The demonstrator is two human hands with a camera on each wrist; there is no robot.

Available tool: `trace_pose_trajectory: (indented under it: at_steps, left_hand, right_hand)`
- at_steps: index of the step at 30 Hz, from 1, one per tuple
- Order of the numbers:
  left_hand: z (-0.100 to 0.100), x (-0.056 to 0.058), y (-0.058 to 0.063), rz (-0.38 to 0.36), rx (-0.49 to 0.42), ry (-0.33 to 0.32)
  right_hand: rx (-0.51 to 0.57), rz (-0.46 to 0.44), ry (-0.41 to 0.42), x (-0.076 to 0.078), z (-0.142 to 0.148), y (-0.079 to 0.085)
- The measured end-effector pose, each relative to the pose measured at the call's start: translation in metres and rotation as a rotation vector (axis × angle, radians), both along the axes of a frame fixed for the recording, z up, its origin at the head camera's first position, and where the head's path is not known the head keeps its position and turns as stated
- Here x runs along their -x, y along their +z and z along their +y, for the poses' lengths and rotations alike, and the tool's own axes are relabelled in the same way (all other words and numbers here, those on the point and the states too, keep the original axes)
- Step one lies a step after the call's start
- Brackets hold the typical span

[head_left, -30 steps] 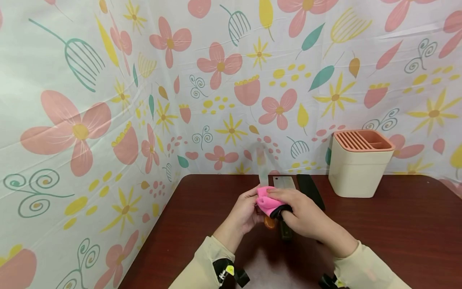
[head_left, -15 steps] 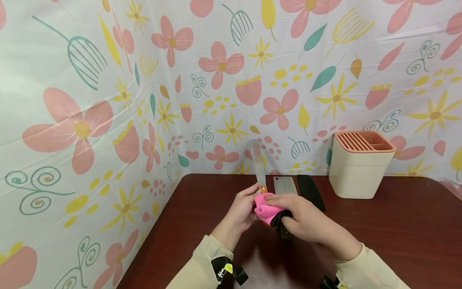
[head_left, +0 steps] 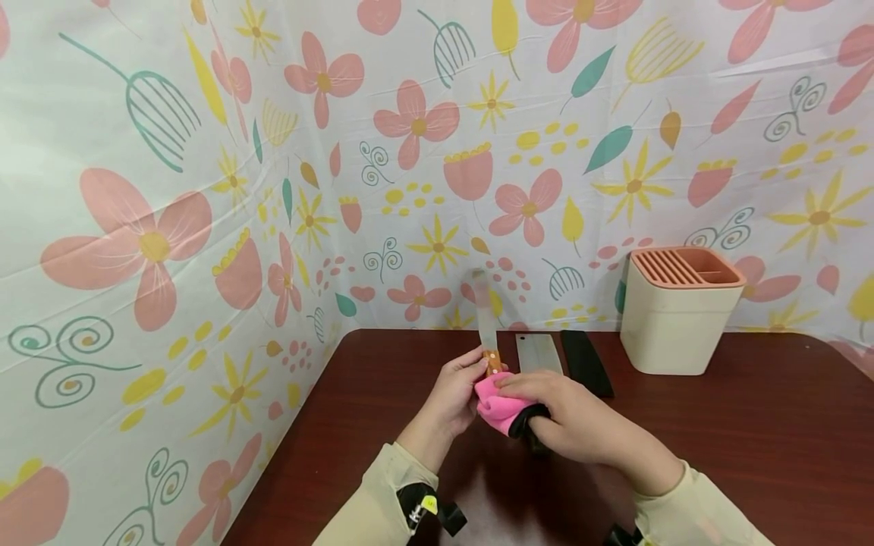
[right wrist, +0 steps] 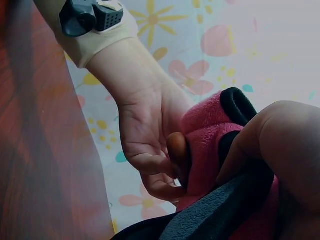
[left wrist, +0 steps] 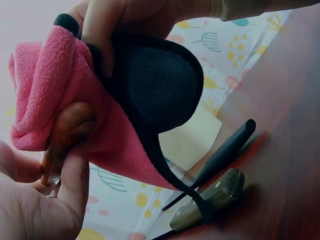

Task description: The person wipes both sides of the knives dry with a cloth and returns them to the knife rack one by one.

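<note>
A knife (head_left: 487, 315) stands raised with its blade pointing up and slightly left. My left hand (head_left: 451, 394) pinches its wooden handle (left wrist: 70, 125) between thumb and fingers. Around that handle is a pink fleecy cloth (head_left: 497, 403) with black edging and a dark patch (left wrist: 162, 82). My right hand (head_left: 576, 417) grips the cloth and presses it against the handle from the right. The upper handle shows above the cloth in the head view, and its rounded butt end pokes out in both wrist views.
Beyond my right hand, a cleaver (head_left: 538, 355) lies on the brown table (head_left: 683, 455). Beside it lies a black-bladed knife (head_left: 587, 364). A cream knife block (head_left: 679, 326) with an orange slotted top stands at the back right, before the floral curtain (head_left: 437, 152).
The cloth has slid down the handle, with my right hand on it, so the upper handle now shows. The blade has tilted further left.
</note>
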State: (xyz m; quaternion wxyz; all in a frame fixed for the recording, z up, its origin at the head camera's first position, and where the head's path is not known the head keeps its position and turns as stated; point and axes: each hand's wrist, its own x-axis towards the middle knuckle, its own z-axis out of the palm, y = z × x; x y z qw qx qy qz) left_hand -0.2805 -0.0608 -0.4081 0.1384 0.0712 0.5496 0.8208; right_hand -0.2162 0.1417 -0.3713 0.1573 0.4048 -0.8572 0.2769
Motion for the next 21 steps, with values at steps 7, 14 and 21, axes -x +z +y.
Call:
trace_pose_trajectory:
  at_steps: [7,14,21]
  left_hand:
    - [-0.0028,0.0015,0.0001,-0.016,-0.015,-0.006]
    - [-0.0028,0.0023,-0.0007,-0.023,-0.010,0.004]
    - [-0.0022,0.0014,0.0009,-0.054,-0.054,0.006]
  right_hand:
    - [0.007,0.002,0.043,-0.0006,0.0010,0.0014]
    - [0.001,0.039,0.047,-0.0038,0.0025,0.0027]
    - [-0.017,0.053,0.028,-0.0058,0.0013,0.0047]
